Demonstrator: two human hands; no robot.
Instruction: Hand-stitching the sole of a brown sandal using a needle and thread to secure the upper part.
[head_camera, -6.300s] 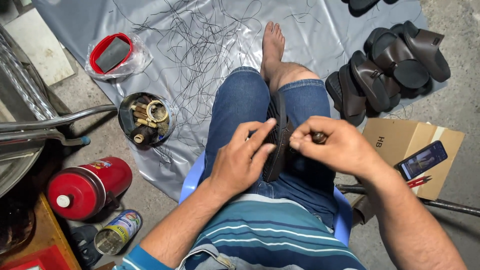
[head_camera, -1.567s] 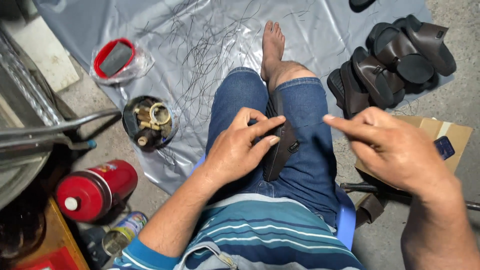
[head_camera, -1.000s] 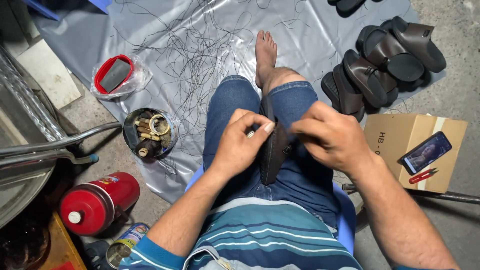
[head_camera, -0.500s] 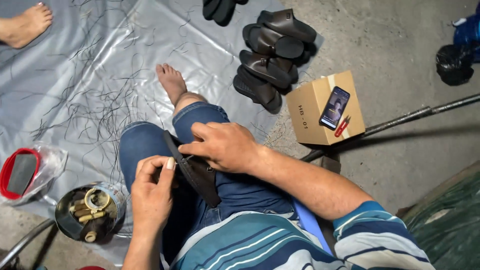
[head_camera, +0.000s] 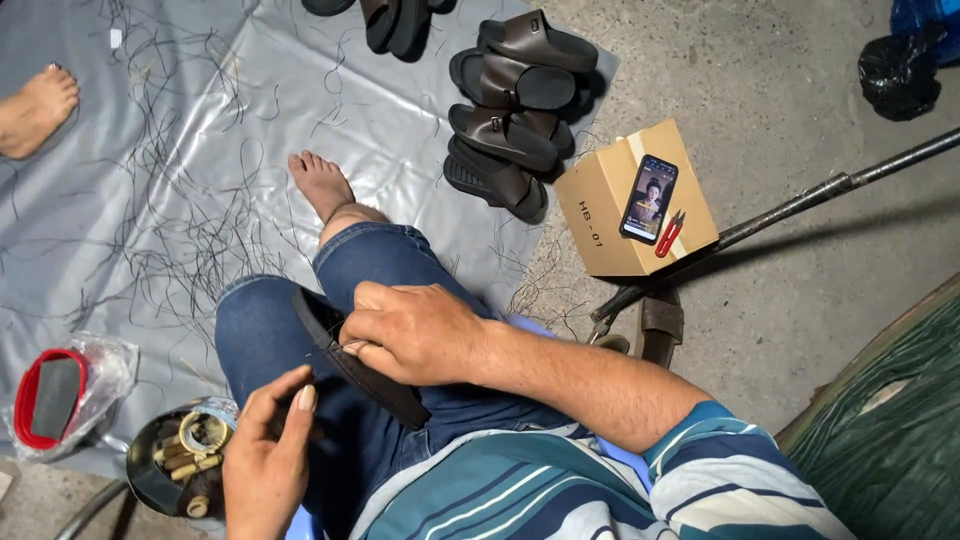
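Left hand (head_camera: 265, 460) lower; dark sandal sole (head_camera: 360, 360) tilted.

I see a dark brown sandal sole (head_camera: 360, 365) against blue jeans (head_camera: 390, 260), a teal, white and navy striped shirt (head_camera: 560, 490), a grey tarp (head_camera: 200, 130), and a tan cardboard box (head_camera: 605, 205).

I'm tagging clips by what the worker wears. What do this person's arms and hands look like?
Both hands, the left hand and the right hand, are bare: no gloves, rings or watch show. The right arm has a short sleeve striped teal, white and dark blue; the forearm is uncovered. The left arm's sleeve is out of view.
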